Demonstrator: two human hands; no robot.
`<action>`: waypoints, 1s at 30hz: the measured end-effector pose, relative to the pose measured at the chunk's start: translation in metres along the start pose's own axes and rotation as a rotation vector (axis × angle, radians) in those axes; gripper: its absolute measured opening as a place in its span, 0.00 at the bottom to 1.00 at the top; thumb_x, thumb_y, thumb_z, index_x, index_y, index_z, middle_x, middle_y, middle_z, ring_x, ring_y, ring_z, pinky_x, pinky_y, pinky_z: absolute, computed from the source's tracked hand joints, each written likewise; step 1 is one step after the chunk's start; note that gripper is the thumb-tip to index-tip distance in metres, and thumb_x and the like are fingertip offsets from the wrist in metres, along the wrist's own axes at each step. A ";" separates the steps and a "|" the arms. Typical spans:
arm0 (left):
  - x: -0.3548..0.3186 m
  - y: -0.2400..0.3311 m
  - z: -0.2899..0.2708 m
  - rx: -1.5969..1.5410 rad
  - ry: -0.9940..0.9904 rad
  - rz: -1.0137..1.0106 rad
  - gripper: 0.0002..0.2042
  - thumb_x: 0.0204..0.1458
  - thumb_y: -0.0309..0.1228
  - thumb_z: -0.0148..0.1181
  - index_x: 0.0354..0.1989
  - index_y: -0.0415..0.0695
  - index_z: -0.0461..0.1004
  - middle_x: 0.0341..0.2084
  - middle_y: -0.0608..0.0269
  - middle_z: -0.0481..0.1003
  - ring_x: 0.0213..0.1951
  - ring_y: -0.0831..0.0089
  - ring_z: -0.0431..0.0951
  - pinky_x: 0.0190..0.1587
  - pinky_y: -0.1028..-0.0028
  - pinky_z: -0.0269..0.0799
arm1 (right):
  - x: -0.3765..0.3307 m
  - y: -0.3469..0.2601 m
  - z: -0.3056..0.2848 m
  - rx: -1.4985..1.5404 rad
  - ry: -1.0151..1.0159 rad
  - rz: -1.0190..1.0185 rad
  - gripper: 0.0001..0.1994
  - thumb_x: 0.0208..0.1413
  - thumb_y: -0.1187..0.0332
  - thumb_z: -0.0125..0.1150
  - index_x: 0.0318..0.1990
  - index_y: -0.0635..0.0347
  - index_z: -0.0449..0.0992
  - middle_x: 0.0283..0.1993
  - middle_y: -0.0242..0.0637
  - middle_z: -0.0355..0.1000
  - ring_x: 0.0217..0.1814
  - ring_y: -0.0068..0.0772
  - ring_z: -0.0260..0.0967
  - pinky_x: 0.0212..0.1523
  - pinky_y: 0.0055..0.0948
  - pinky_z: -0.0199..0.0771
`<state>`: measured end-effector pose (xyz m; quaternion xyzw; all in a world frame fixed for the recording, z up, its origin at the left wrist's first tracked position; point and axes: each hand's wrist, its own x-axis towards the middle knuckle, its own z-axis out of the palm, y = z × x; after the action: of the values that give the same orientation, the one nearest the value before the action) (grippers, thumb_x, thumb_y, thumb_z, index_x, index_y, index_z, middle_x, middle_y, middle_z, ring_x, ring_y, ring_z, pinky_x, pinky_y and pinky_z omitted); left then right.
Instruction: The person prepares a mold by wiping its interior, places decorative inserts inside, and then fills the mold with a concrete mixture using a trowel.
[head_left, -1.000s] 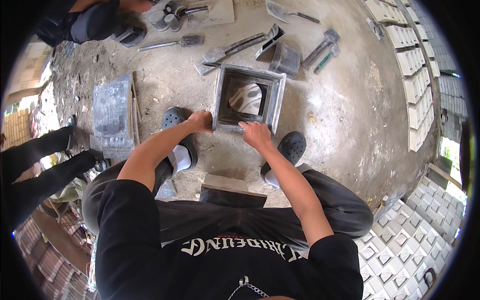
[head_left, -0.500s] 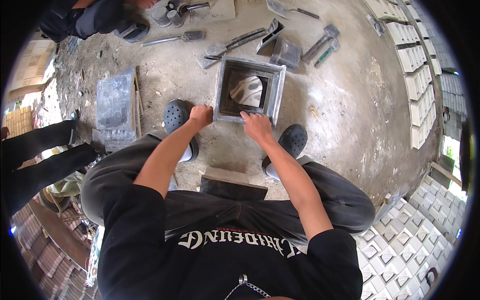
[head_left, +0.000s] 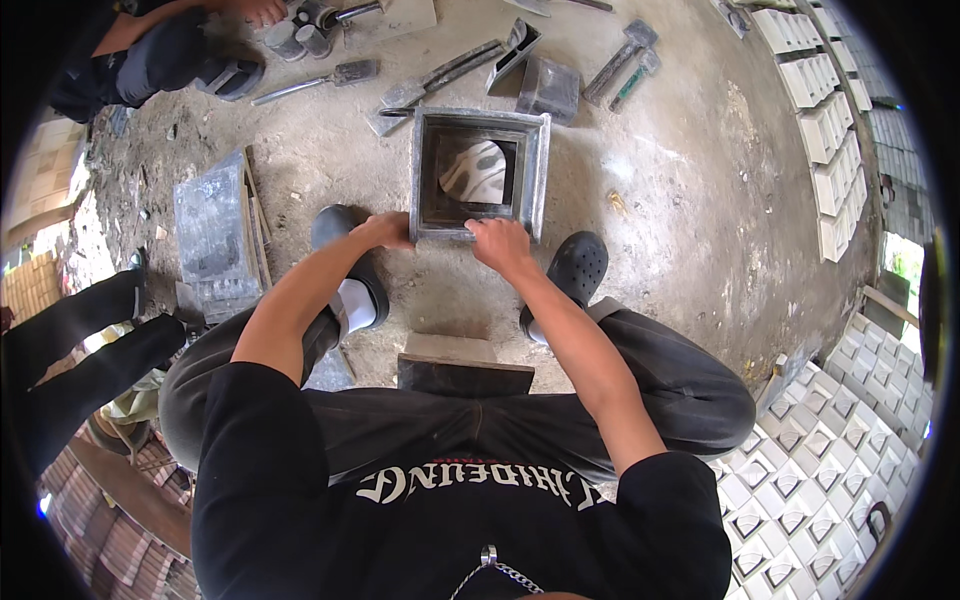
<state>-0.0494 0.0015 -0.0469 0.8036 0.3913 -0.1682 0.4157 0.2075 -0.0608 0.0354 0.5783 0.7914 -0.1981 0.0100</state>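
A square grey metal mould frame (head_left: 541, 180) with a stepped rim stands on the floor between my feet. Inside it lies a white surface with dark curved patches (head_left: 474, 171). My left hand (head_left: 388, 231) is closed at the near left corner of the frame, its fingertips partly hidden. My right hand (head_left: 500, 243) grips the near wall, fingers curled over the rim. A dark metal box (head_left: 549, 90) sits just beyond the frame's far right corner.
Beyond the frame lie a flat brush (head_left: 355, 71), a hammer-like tool (head_left: 622, 62) and a green-handled tool (head_left: 630, 85). Stacked plates (head_left: 212, 220) lie left. White blocks (head_left: 836, 120) line the right. Another person (head_left: 165, 55) crouches far left; someone's legs (head_left: 90, 290) are nearer.
The view has shifted and turned a little, so the frame and tools appear further left. Both hands stay at the frame. The far-left person's hand has come into view.
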 end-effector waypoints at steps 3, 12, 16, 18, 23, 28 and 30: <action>-0.008 0.023 -0.007 0.125 0.048 -0.227 0.13 0.47 0.40 0.57 0.36 0.46 0.80 0.33 0.48 0.80 0.38 0.52 0.82 0.36 0.59 0.78 | 0.000 -0.001 0.001 0.015 -0.023 0.050 0.16 0.46 0.71 0.56 0.43 0.47 0.81 0.33 0.39 0.78 0.35 0.45 0.78 0.34 0.44 0.77; -0.004 0.034 0.003 0.195 0.177 -0.283 0.12 0.44 0.40 0.61 0.31 0.45 0.80 0.29 0.51 0.80 0.34 0.54 0.82 0.34 0.59 0.78 | -0.005 0.005 0.008 0.002 -0.021 0.071 0.10 0.50 0.69 0.55 0.40 0.51 0.79 0.30 0.40 0.78 0.35 0.44 0.78 0.33 0.45 0.75; -0.008 -0.027 -0.003 0.020 0.094 0.202 0.17 0.40 0.44 0.65 0.33 0.44 0.79 0.27 0.52 0.80 0.30 0.56 0.82 0.31 0.60 0.77 | 0.012 -0.011 -0.004 0.061 -0.050 -0.002 0.11 0.48 0.70 0.55 0.39 0.51 0.79 0.31 0.42 0.78 0.34 0.46 0.78 0.32 0.46 0.75; 0.005 -0.024 -0.015 -0.209 -0.327 -0.078 0.22 0.38 0.46 0.69 0.37 0.44 0.78 0.28 0.52 0.80 0.33 0.56 0.82 0.35 0.60 0.77 | 0.012 -0.008 -0.003 0.056 -0.078 -0.016 0.15 0.45 0.72 0.54 0.41 0.49 0.81 0.32 0.43 0.79 0.34 0.47 0.78 0.32 0.46 0.76; 0.003 0.007 -0.012 0.022 -0.194 -0.097 0.24 0.43 0.52 0.65 0.45 0.49 0.78 0.40 0.53 0.79 0.46 0.53 0.78 0.46 0.59 0.76 | 0.002 0.003 0.004 0.009 -0.017 -0.014 0.06 0.48 0.71 0.56 0.33 0.54 0.78 0.26 0.43 0.77 0.30 0.47 0.78 0.29 0.45 0.74; -0.004 0.016 -0.014 0.146 -0.048 -0.135 0.21 0.46 0.49 0.60 0.43 0.49 0.79 0.39 0.52 0.80 0.44 0.52 0.79 0.45 0.58 0.77 | 0.004 0.004 0.005 0.019 0.005 -0.015 0.06 0.49 0.70 0.55 0.32 0.54 0.78 0.24 0.43 0.77 0.29 0.47 0.77 0.28 0.46 0.74; -0.006 0.024 -0.016 0.188 -0.045 -0.225 0.18 0.46 0.46 0.58 0.41 0.48 0.80 0.37 0.51 0.80 0.42 0.52 0.80 0.43 0.58 0.77 | 0.004 0.003 0.005 0.025 0.027 -0.039 0.06 0.49 0.70 0.55 0.32 0.54 0.78 0.24 0.44 0.76 0.29 0.47 0.77 0.28 0.46 0.73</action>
<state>-0.0356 0.0036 -0.0210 0.7859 0.4523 -0.2675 0.3259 0.2079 -0.0580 0.0290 0.5655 0.7999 -0.2006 -0.0117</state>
